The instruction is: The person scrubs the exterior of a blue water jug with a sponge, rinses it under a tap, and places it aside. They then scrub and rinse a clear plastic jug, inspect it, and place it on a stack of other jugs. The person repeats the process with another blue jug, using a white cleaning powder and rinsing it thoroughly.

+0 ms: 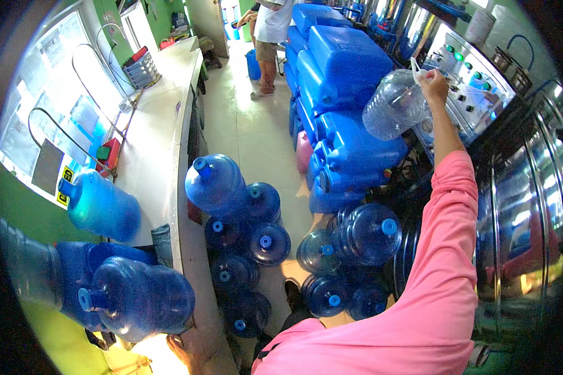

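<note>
My right hand point(434, 87), reaching out in a pink sleeve, is closed around the white handle point(414, 68) of a large clear plastic bottle point(394, 105). The bottle hangs tilted beside the stacked blue jerrycans point(352, 61). Right behind the hand stands a control panel point(474, 79) with green lit buttons. My left hand is out of view. On the floor before me, several blue water jugs point(270, 243) with light blue caps stand in two groups. One more jug point(218, 187) rests higher, on top of the left group.
Along the left runs a long white counter point(155, 108). It bears a blue jug point(101, 206) and a grey plastic basket point(140, 68). More jugs point(145, 295) lie at lower left. Steel tanks point(521, 211) line the right. A person point(270, 42) stands up the tiled aisle point(244, 126).
</note>
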Available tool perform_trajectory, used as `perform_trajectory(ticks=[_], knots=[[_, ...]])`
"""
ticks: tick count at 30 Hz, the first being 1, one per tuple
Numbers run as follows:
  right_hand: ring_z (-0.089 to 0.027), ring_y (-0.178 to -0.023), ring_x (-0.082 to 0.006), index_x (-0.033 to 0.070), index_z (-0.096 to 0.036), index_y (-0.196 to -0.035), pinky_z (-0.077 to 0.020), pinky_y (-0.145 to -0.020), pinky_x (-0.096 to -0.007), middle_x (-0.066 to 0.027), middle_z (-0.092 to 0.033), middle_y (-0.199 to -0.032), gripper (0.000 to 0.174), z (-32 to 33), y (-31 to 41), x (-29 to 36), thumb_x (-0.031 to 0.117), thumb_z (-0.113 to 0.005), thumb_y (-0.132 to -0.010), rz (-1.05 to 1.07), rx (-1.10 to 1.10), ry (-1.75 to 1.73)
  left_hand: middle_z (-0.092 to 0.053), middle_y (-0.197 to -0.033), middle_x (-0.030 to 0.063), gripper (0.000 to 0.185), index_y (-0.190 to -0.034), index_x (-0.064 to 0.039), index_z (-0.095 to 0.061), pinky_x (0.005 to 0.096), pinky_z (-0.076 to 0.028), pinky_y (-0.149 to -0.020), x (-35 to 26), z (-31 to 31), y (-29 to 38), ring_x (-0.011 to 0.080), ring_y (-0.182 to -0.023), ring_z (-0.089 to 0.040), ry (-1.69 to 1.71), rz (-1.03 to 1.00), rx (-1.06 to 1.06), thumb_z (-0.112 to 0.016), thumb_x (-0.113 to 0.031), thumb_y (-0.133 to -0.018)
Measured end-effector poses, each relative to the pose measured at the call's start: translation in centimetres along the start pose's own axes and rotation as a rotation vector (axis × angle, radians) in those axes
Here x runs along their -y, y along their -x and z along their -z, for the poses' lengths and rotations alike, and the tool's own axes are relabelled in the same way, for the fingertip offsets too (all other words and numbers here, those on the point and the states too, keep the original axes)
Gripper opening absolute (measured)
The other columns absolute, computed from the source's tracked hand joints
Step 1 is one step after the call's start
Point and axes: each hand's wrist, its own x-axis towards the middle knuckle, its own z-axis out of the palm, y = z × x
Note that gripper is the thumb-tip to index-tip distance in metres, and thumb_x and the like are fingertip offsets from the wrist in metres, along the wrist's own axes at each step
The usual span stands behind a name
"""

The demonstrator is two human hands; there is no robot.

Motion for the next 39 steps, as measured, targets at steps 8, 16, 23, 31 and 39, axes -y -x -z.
perform_trajectory(ticks=[8,16,23,31,39], knots=[[-0.036,-0.141,-0.0413,0.016,-0.011,-0.157,-0.0308,-0.114,-0.0547,-0.0231,-0.028,-0.157,0.112,-12.6,-0.9,-3.6,0.05,-0.08,-0.074,-0.022,0.126,-0.067,-0.061,-0.099,0.0146,0.071,-0.132,-0.003,-0.048,0.0428,-0.05,-0.084,0.1,0.2,-1.6,0.0305,-0.091,-0.06,-0.251,-0.034,-0.006,-0.082,-0.021,-0.072],[-0.026,-0.146,-0.0435,0.02,0.01,-0.158,-0.0296,-0.114,-0.0594,-0.0231,-0.01,-0.163,0.133,-11.9,1.1,0.6,0.036,-0.088,-0.07,-0.289,0.244,0.214,-0.063,-0.095,0.0135,0.067,-0.127,-0.004,-0.051,0.0427,-0.051,-0.079,-1.9,0.5,-2.6,0.0301,-0.085,-0.061,-0.49,-0.038,0.039,-0.083,-0.028,-0.073],[-0.022,-0.149,-0.0378,0.015,0.01,-0.158,-0.0299,-0.117,-0.0542,-0.0213,-0.011,-0.163,0.13,-12.6,6.5,0.8,0.04,-0.085,-0.073,-0.485,0.355,0.245,-0.065,-0.093,0.0131,0.065,-0.122,-0.005,-0.055,0.0429,-0.052,-0.075,-1.1,1.0,-2.4,0.0299,-0.079,-0.062,-0.619,-0.081,0.029,-0.084,-0.035,-0.072],[-0.011,-0.149,-0.0458,-0.001,0.007,-0.155,-0.0162,-0.122,-0.0487,-0.0352,-0.008,-0.158,0.139,-17.4,12.4,-1.9,0.044,-0.089,-0.066,-0.702,0.248,-0.071,-0.058,-0.115,0.0195,0.088,-0.135,0.001,-0.043,0.0452,-0.051,-0.087,-1.7,0.1,-2.8,0.0334,-0.1,-0.058,-0.364,-0.06,-0.002,-0.087,-0.04,-0.071],[-0.025,-0.144,-0.0462,0.001,-0.023,-0.154,-0.0206,-0.119,-0.0537,-0.0303,-0.03,-0.154,0.106,-24.4,31.7,8.3,0.059,-0.071,-0.079,-0.178,0.349,-0.173,-0.019,-0.157,0.0241,0.126,-0.155,-0.007,-0.015,0.0559,-0.021,-0.118,-2.6,-2.3,0.0,0.0439,-0.144,-0.022,-0.345,0.238,0.052,-0.087,-0.039,-0.058]])
